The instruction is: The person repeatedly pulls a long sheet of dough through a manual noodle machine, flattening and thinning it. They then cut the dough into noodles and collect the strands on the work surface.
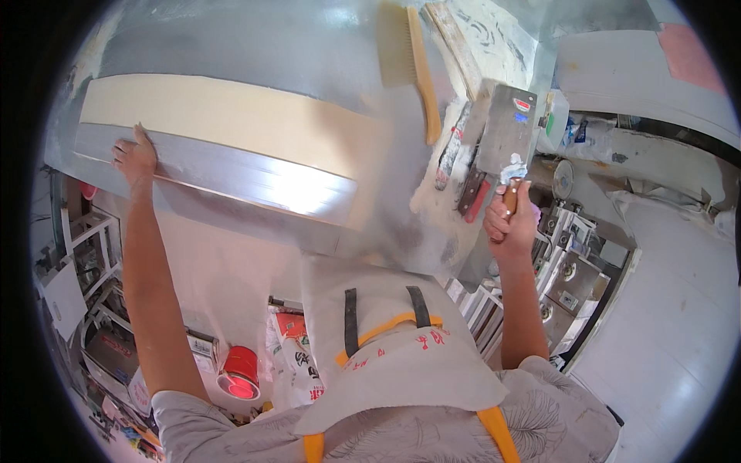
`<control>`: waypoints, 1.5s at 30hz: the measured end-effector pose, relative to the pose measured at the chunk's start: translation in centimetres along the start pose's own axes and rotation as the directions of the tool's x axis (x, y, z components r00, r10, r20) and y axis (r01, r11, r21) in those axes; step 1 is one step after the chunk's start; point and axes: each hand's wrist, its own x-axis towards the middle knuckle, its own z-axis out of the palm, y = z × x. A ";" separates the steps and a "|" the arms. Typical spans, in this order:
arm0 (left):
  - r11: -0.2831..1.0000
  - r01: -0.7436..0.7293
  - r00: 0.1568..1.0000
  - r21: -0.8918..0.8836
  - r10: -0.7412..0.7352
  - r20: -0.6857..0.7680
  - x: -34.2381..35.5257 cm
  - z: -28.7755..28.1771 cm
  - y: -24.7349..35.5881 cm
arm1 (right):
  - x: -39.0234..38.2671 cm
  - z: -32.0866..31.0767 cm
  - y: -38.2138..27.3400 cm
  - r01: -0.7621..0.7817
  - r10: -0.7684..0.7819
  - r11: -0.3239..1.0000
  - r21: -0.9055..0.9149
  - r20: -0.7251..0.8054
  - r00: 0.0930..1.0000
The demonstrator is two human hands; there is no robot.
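A long pale sheet of dough (231,108) lies across the metal worktop at the left. Along its near side rests a long, flat, shiny metal strip (255,177). My left hand (137,158) lies on the strip toward its left end, fingers apart and nothing grasped. Over at the right, my right hand (511,225) is closed round the wooden handle of a cleaver (505,127). The cleaver's broad blade points away from me, and white residue clings near its handle. Beside that hand lie a dark handle and a red handle (478,202).
A wooden-handled brush (424,85) and a wooden bar (454,46) lie at the back right, near floury patches. A flour-dusted tool (451,150) sits left of the cleaver. Below the worktop are a red bucket (242,363), a printed bag (297,359) and metal racks.
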 end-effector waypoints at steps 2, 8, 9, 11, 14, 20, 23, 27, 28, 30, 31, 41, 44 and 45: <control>1.000 0.004 1.000 0.006 -0.004 -0.018 -0.1 -0.3 0.1 | 1.4 1.0 -0.6 -0.123 0.054 0.920 0.372 0.190 0.980; 1.000 0.009 0.999 0.025 -0.009 0.034 -0.3 -1.6 3.1 | 11.6 1.3 3.9 -0.480 -0.169 0.379 0.791 0.569 0.805; 1.000 0.007 1.000 0.029 -0.008 0.011 -0.2 -1.6 2.7 | 12.8 1.2 5.0 -0.485 -0.170 0.373 0.791 0.572 0.802; 0.999 0.015 1.000 0.050 -0.014 -0.022 -0.4 -1.6 1.5 | 13.0 2.0 5.6 -0.520 -0.222 0.367 0.771 0.616 0.756; 1.000 -0.005 1.000 0.009 0.004 0.009 -1.2 -1.7 3.2 | 13.4 2.1 6.2 -0.548 -0.271 0.505 0.667 0.725 0.633; 0.986 0.101 0.993 -0.134 -0.108 -0.047 -3.4 -5.6 4.2 | 7.2 10.1 4.8 -0.191 -0.070 0.889 0.416 0.535 0.842; 0.921 0.238 0.969 -0.307 -0.205 0.137 -3.2 -9.3 7.2 | 8.1 12.6 4.8 -0.291 0.057 0.930 0.224 0.694 0.718; 0.873 0.241 0.971 -0.425 -0.221 0.097 -4.5 -10.6 4.9 | 10.1 25.2 9.3 -0.323 0.280 0.946 -0.019 0.546 0.790; 0.881 0.235 0.972 -0.410 -0.222 0.079 -4.6 -10.7 4.9 | 9.2 31.0 10.8 -0.280 0.279 0.958 -0.053 0.384 0.880; 0.814 0.283 0.959 -0.507 -0.255 0.126 -5.0 -11.3 4.9 | 8.2 41.5 15.5 0.035 0.185 0.870 -0.491 0.391 0.902; 0.813 0.285 0.958 -0.508 -0.251 0.136 -5.2 -11.6 5.0 | 7.0 47.7 17.7 0.149 0.233 0.725 -0.672 0.444 0.865; 0.700 0.339 0.938 -0.628 -0.205 0.279 -3.3 -12.3 3.0 | 15.9 79.0 46.0 0.899 0.309 -0.335 -0.282 0.868 0.388; 0.697 0.340 0.935 -0.631 -0.177 0.309 -3.4 -12.1 2.0 | 16.6 80.7 49.6 0.899 0.329 -0.347 -0.265 0.864 0.382; 0.643 0.341 0.938 -0.685 -0.188 0.291 -3.4 -12.0 1.7 | 16.9 81.1 50.4 0.895 0.331 -0.349 -0.277 0.857 0.394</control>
